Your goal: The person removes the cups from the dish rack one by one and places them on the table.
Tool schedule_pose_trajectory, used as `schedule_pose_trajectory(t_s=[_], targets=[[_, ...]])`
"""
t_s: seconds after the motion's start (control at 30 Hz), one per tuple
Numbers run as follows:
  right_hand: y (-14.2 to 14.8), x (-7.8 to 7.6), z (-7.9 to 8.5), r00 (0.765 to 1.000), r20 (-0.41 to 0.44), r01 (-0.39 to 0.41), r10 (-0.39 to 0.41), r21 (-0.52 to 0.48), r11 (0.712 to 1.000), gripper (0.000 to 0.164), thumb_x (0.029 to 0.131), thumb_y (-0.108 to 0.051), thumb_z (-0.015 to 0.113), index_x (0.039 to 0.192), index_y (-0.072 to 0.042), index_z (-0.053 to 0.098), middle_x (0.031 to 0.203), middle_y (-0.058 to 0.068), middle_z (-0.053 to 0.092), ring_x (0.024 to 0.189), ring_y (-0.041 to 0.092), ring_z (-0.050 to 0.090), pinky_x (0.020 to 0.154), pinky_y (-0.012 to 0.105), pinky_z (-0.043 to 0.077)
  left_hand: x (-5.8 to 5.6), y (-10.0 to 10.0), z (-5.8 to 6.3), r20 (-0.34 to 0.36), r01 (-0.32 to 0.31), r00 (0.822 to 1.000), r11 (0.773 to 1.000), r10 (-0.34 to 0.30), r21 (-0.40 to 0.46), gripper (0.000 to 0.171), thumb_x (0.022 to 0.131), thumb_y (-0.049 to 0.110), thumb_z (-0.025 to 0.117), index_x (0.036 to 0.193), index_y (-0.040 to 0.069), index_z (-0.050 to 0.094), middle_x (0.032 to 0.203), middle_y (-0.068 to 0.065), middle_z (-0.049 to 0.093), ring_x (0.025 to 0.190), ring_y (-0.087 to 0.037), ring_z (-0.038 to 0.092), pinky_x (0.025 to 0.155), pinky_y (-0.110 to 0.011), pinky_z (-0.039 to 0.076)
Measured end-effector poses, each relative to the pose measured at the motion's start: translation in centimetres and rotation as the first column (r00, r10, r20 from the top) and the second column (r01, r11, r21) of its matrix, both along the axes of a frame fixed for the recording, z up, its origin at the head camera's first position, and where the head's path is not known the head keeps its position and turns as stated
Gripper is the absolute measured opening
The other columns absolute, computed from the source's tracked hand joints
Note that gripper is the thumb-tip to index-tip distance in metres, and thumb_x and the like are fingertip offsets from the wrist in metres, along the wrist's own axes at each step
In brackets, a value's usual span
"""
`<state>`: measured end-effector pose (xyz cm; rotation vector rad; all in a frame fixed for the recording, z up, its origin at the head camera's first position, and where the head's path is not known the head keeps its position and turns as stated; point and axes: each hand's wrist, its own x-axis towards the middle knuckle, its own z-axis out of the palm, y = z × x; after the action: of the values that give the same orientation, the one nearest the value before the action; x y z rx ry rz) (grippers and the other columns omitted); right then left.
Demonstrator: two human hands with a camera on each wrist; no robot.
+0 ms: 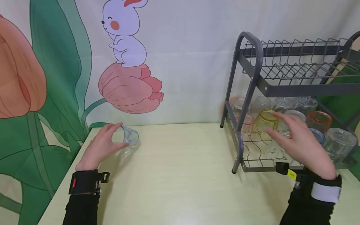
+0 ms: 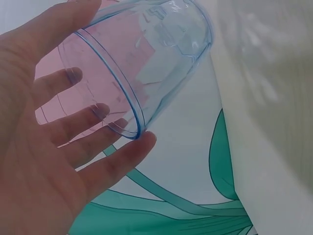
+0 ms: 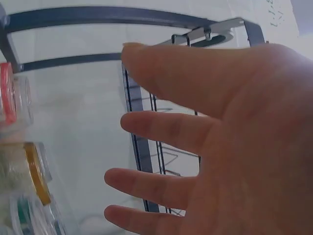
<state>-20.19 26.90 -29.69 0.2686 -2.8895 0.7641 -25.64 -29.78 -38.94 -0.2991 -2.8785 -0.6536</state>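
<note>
My left hand (image 1: 99, 145) holds a clear drinking glass with a blue rim (image 1: 131, 136) between thumb and fingers, over the far left of the table. In the left wrist view the glass (image 2: 166, 63) is tilted, its mouth toward the palm and the fingers (image 2: 115, 166) at the rim. My right hand (image 1: 305, 145) is in front of the rack's lower shelf, fingers extended and holding nothing. Nearest to it is a yellow glass (image 1: 260, 131). In the right wrist view the palm and spread fingers (image 3: 166, 129) show, apart from the glasses.
A dark two-tier dish rack (image 1: 309, 90) stands at the right. Its upper tier is wire; several glasses stand on the lower shelf, including red-rimmed (image 1: 320, 120) and clear ones (image 1: 340, 142). A printed cloth (image 1: 191, 62) hangs behind the pale table (image 1: 180, 175).
</note>
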Motion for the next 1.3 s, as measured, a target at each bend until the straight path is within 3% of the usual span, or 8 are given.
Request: schedule_pose_trajectory(t_s=[0.27, 0.67, 1.07, 1.3], targets=[[0.9, -0.2, -0.4, 0.997, -0.015, 0.073, -0.073, 0.006, 0.997, 0.075, 0.099, -0.050, 0.049, 0.152, -0.001, 0.027, 0.150, 0.035, 0.019, 0.137, 0.057, 0.013, 0.093, 0.078, 0.021, 0.2, -0.8, 0.3, 0.045, -0.045, 0.998, 0.998, 0.046, -0.039, 0.086, 0.084, 0.044, 0.075, 0.150, 0.005, 0.035, 0.143, -0.029, 0.035, 0.129, -0.048, 0.035, 0.098, -0.066, 0.037], [1.8, -0.5, -1.0, 0.989, 0.010, 0.147, -0.148, 0.041, 0.988, 0.076, 0.099, -0.048, 0.050, 0.151, 0.002, 0.025, 0.148, 0.039, 0.016, 0.134, 0.060, 0.011, 0.092, 0.080, 0.020, 0.5, -2.3, -0.4, -0.017, -0.112, 0.994, 0.994, 0.112, 0.000, 0.080, 0.085, 0.035, 0.076, 0.146, 0.000, 0.039, 0.137, -0.035, 0.033, 0.124, -0.052, 0.032, 0.089, -0.071, 0.038], [1.6, -0.6, -0.8, 0.989, 0.110, 0.088, -0.095, 0.070, 0.994, 0.085, 0.097, -0.055, 0.050, 0.151, 0.005, 0.023, 0.144, 0.038, 0.030, 0.120, 0.059, 0.038, 0.086, 0.073, 0.037, 0.4, -2.8, -0.8, -0.013, -0.161, 0.987, 0.987, 0.161, -0.002, 0.077, 0.088, 0.039, 0.072, 0.145, -0.002, 0.040, 0.136, -0.036, 0.034, 0.122, -0.053, 0.032, 0.083, -0.070, 0.040], [1.7, -0.7, -0.9, 0.986, 0.130, 0.091, -0.102, 0.092, 0.992, 0.086, 0.096, -0.052, 0.054, 0.151, 0.006, 0.021, 0.144, 0.039, 0.030, 0.119, 0.060, 0.038, 0.087, 0.073, 0.036, 0.2, -2.8, -0.7, 0.018, -0.166, 0.986, 0.986, 0.166, -0.006, 0.077, 0.090, 0.041, 0.067, 0.146, -0.003, 0.038, 0.138, -0.037, 0.032, 0.125, -0.055, 0.029, 0.085, -0.073, 0.036]])
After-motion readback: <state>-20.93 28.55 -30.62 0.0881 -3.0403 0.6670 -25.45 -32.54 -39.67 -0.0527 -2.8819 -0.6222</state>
